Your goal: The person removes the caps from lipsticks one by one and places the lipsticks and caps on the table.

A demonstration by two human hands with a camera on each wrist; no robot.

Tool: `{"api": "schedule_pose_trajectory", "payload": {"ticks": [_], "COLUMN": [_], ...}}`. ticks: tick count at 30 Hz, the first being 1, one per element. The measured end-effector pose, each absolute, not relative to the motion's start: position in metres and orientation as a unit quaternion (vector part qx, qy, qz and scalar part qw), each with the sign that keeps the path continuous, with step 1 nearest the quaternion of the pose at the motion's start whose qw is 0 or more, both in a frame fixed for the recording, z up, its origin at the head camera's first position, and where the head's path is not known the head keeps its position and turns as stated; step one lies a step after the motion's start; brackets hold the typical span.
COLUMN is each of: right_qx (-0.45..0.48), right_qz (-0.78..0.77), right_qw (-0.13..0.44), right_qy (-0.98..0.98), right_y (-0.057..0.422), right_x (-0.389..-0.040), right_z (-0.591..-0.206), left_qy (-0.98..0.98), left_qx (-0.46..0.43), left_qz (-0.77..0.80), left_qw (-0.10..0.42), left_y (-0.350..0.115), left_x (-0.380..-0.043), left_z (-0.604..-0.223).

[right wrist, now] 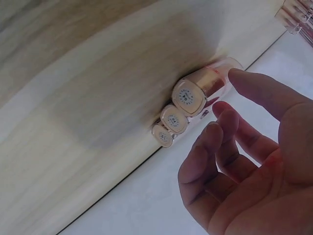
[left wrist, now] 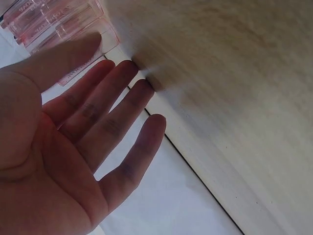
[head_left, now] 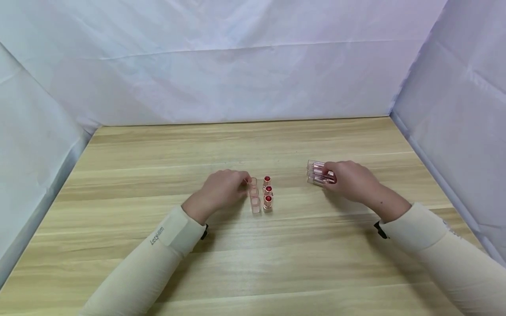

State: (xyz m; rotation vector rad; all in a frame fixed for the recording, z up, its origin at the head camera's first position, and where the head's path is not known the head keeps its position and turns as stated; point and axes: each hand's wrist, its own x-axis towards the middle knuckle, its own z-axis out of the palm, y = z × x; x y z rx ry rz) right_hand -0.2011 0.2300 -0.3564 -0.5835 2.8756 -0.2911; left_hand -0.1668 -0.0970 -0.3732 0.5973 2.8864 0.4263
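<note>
Near the table's middle, a row of clear pinkish lipstick caps (head_left: 254, 202) stands beside three uncapped red lipsticks (head_left: 268, 199), which are upright in a row. My left hand (head_left: 223, 191) is at the left of the caps, its thumb and fingertips by the far one. In the left wrist view the thumb overlaps a cap (left wrist: 80, 22) and the fingers are fairly straight. Farther right, three capped lipsticks (head_left: 316, 172) lie side by side. My right hand (head_left: 349, 180) reaches over their near ends, fingers loosely bent. Their bases (right wrist: 190, 98) bear round labels in the right wrist view.
The wood-grain table (head_left: 253, 263) is bordered by a white cloth (head_left: 245, 83) at the back and by cloth walls at both sides. Bare tabletop separates the upright lipsticks from the lying ones.
</note>
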Motion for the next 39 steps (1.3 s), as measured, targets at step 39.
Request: {"api": "schedule_pose_trajectory", "payload": {"ticks": [39], "right_qx": [-0.246], "right_qz": [-0.098], "right_qw": [0.035], "right_qy": [0.964], "right_y": [0.222], "right_x": [-0.190], "right_z": [-0.360], "left_qy": [0.962], "left_qx": [0.237], "left_qz": [0.114], "left_qw": [0.073], "left_y": [-0.088], "left_x": [-0.166], "left_z": [-0.375]}}
